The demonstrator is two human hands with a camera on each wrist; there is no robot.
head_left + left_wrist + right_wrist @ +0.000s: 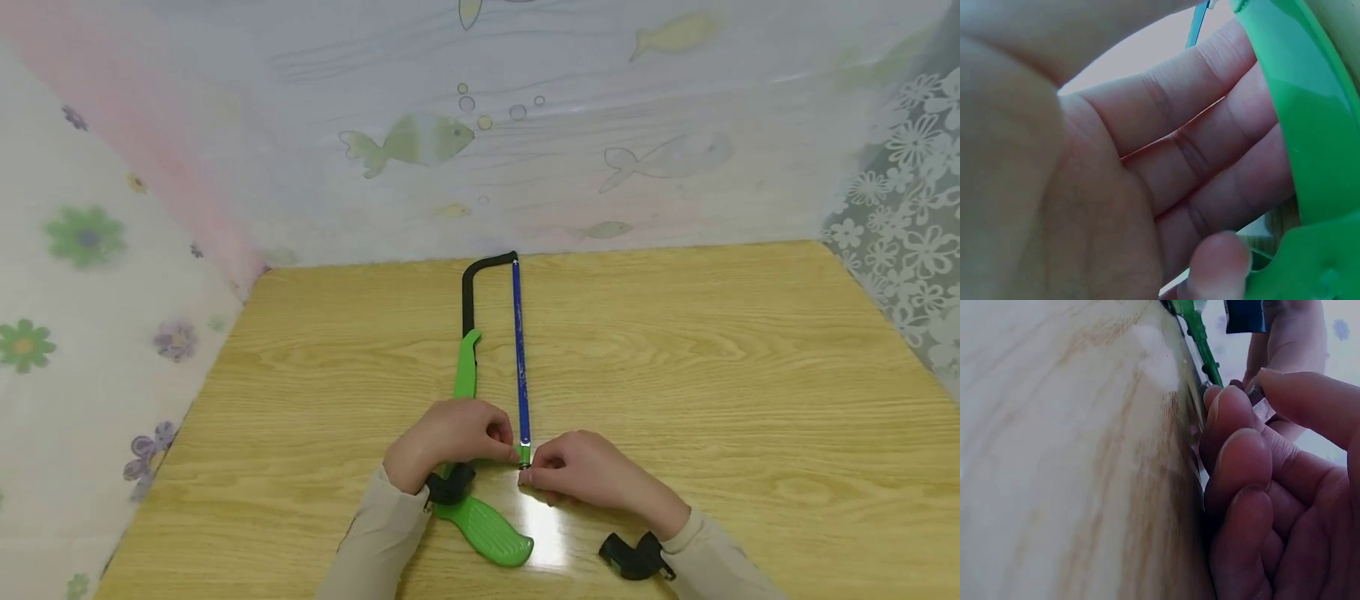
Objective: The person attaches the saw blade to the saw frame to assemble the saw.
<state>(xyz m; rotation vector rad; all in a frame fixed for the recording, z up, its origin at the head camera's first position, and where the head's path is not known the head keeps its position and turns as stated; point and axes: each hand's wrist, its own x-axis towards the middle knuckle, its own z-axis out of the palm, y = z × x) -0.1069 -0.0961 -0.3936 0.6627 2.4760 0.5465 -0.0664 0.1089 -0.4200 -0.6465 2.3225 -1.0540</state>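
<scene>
A hacksaw lies flat on the wooden table (675, 375), with a green handle (487, 529), a black frame (469, 292) and a blue blade (518, 358) running away from me. My left hand (453, 437) curls round the green frame (1310, 125) just above the handle. My right hand (581, 471) pinches the small metal fitting (523, 467) at the near end of the blade; in the right wrist view the fingertips (1235, 425) close round that fitting beside the green frame (1200, 344).
Patterned curtains with fish (408, 142) and flowers (907, 225) enclose the table on three sides. A bright glare patch (546, 533) lies near the table's front edge. Black wrist straps (637, 557) sit on both forearms.
</scene>
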